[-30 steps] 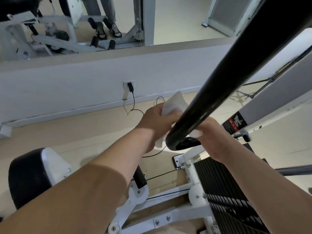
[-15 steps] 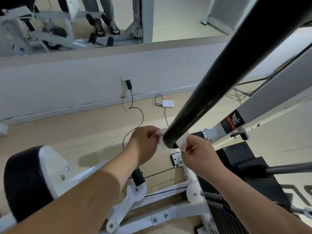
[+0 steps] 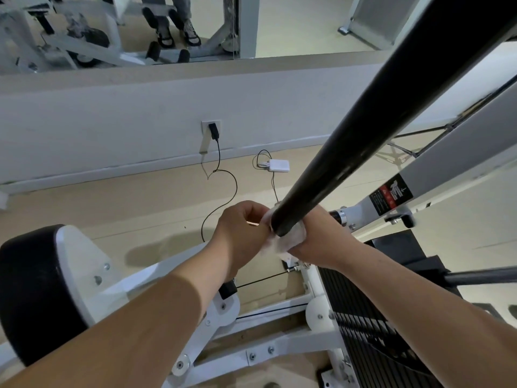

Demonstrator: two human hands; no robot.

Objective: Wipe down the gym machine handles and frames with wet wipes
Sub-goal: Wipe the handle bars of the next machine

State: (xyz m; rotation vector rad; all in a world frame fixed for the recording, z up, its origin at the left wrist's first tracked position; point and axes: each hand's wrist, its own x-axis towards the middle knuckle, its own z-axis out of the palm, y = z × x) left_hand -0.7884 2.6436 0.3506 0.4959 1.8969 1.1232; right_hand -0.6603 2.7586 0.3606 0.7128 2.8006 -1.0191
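Wet wipe (image 3: 282, 243), bunched at the lower end of the black handle (image 3: 361, 130): your left hand (image 3: 243, 233) and right hand (image 3: 321, 242) both pinch it there.

wipe (image 3: 285, 242) blurred, fingers hidden behind bar (image 3: 363, 130)
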